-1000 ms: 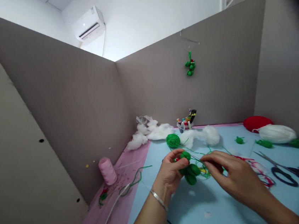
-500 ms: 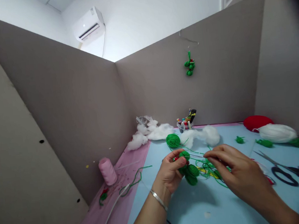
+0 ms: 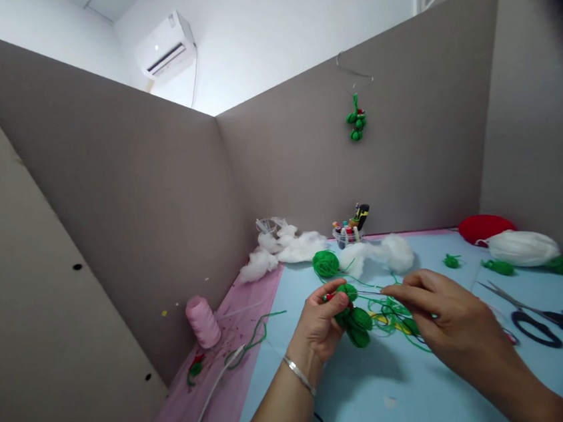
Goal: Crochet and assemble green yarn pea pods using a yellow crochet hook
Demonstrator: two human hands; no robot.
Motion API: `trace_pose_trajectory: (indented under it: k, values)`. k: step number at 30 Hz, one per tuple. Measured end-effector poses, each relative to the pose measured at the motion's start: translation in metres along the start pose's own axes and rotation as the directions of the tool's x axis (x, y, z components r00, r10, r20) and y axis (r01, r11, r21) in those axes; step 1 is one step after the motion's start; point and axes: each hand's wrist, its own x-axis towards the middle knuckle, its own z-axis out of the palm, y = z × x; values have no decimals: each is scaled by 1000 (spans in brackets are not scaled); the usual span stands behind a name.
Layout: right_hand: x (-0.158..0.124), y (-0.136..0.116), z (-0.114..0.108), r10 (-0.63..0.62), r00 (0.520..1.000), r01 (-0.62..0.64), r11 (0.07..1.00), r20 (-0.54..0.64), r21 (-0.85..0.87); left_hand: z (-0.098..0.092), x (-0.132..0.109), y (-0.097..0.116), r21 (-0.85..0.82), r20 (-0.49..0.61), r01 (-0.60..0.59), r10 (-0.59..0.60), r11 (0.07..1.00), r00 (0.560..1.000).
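Note:
My left hand is closed around a cluster of small green yarn balls, which hangs from its fingertips above the blue table top. A thin needle runs from the top ball to my right hand, whose thumb and fingers pinch it. Loose green yarn trails under my right hand. A silver bangle sits on my left wrist.
A green yarn ball, white stuffing, a pot of tools, a pink thread spool, black scissors, white yarn and a red piece lie about. Grey partitions enclose the table; a green cluster hangs on the back one.
My right hand has risen a little and drawn to the right, away from the green cluster. My left hand has kept its hold almost in place.

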Motion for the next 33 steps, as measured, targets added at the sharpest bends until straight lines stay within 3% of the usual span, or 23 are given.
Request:
trace_pose_trajectory:
  k: [12, 18, 21, 25, 33]
  values:
    - [1, -2, 4, -54, 998, 53, 995, -14, -88, 5, 0, -4, 106, -62, -123, 130, 987, 990]
    - [-2, 2, 4, -80, 996, 82, 991, 25, -105, 7, 1, -8, 374, -47, -261, 300, 890, 953]
    - [-3, 2, 4, -99, 993, 102, 993, 58, -63, 8, 0, -6, 414, -55, -281, 333, 866, 941]
    - [-2, 2, 6, -131, 982, 127, 991, 137, 37, 8, 0, -2, 401, -81, -270, 327, 875, 941]
    - [0, 4, 5, -97, 991, 88, 992, 95, 93, 4, 1, -2, 190, -39, -175, 186, 966, 982]
